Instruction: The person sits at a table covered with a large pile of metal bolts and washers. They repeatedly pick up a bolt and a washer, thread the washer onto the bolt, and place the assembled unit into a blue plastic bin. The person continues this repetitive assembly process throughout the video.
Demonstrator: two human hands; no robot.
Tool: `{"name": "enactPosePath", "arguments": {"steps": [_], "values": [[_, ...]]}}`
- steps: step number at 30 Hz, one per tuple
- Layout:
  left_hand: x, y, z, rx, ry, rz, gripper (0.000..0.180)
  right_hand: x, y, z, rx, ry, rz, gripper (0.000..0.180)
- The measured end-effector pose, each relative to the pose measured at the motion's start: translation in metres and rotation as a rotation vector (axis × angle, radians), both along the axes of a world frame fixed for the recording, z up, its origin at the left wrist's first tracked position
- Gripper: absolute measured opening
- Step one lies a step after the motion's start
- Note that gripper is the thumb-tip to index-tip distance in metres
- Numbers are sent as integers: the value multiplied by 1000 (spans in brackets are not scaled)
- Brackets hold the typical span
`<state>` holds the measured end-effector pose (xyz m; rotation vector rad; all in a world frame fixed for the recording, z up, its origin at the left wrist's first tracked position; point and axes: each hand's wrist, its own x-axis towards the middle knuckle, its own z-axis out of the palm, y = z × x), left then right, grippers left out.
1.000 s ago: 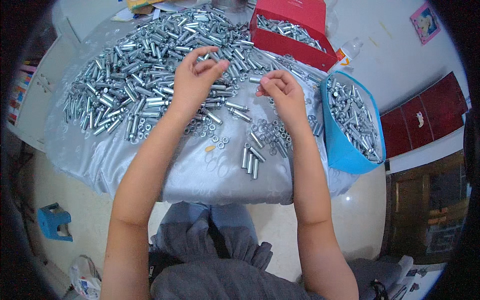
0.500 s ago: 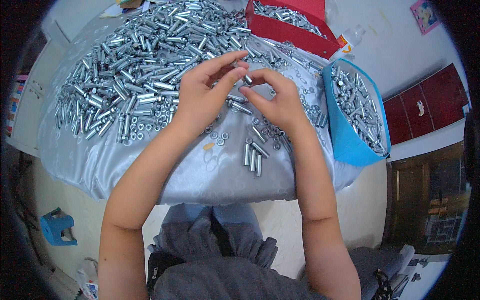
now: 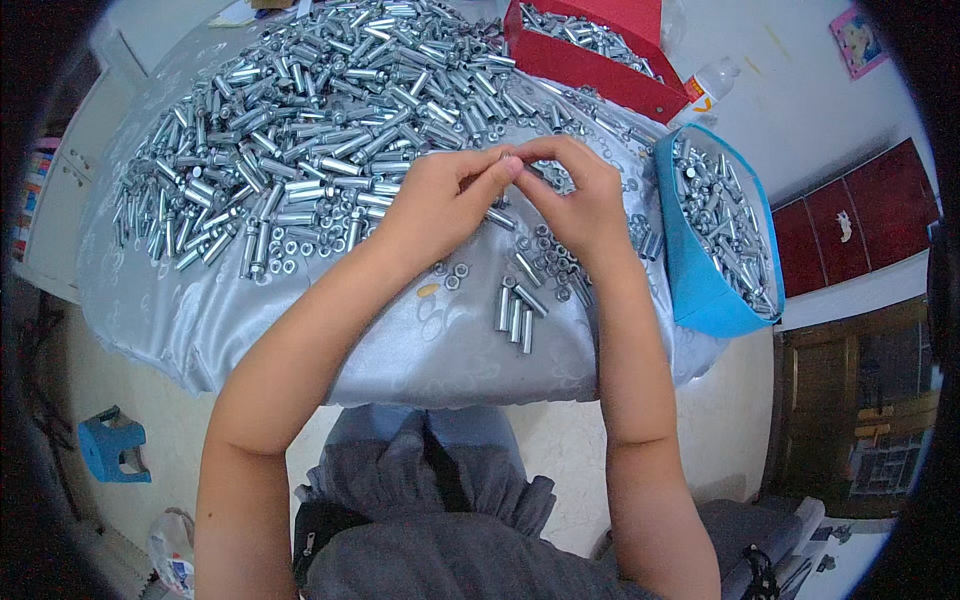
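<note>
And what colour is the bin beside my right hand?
The bin is light blue; the head view shows it best.

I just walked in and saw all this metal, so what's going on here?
Someone's left hand and right hand meet at the fingertips over the silvery tablecloth; any piece between them is hidden. A heap of metal bolts spreads leftward, and loose nuts lie along its near edge. More bolts sit in the blue bin and red box.

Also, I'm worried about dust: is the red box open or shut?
Open: the red box has its lid raised, and metal bolts show inside.
</note>
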<state>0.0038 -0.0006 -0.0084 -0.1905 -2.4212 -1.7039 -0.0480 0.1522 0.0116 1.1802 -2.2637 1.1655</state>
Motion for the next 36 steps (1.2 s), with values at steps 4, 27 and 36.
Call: {"name": "enactPosePath", "arguments": {"steps": [4,27,36], "values": [[-2,-1,-1,185,20,-18,25,-2,0,0,69,156,39,18],[0,-4,14,463,-220,138,39,-17,15,1,-191,-261,-131,18],[-1,-9,16,547,-172,119,33,-38,32,-18,258,-128,-306,21]]}}
